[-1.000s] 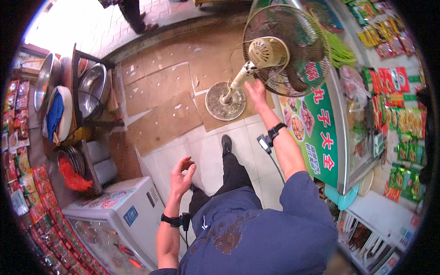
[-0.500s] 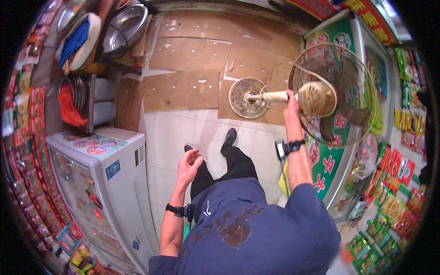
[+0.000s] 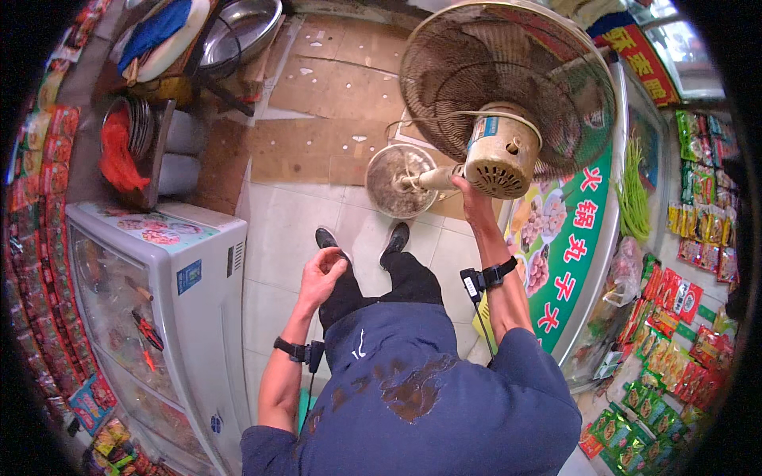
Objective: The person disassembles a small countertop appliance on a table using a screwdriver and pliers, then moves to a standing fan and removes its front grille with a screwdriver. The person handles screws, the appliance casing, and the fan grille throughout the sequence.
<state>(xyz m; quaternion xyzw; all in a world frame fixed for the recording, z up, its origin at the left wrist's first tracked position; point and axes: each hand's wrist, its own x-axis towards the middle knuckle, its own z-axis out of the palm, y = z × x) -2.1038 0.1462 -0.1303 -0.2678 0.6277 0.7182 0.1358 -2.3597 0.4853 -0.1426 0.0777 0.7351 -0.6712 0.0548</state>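
A worn, cream-coloured pedestal fan stands before me, its wire cage [image 3: 432, 87] brown with grime and its motor housing [image 3: 502, 163] turned toward me. My right hand [image 3: 474, 198] is closed round the top of its pole [image 3: 436, 178], just under the housing. Below is the round, dirty base [image 3: 389, 194], at the edge of the cardboard and tiles. A thin cord loops from the housing. My left hand [image 3: 323, 278] hangs in front of my left thigh, with loosely curled fingers and nothing visible in it. Each wrist wears a black strap with a small device.
At left is a white glass-fronted cabinet [image 3: 210, 270]. Above it are stacked plates [image 3: 141, 131] with a red cloth and a metal basin [image 3: 242, 36]. On the right stands a display freezer with a green printed side [image 3: 575, 246]. Hanging packets [image 3: 698, 230] line the walls. Cardboard [image 3: 309, 147] covers the floor ahead.
My right hand has moved left with the fan's pole. The fan's head has swung left and its housing has turned toward me; the base has shifted left. My left hand stays low.
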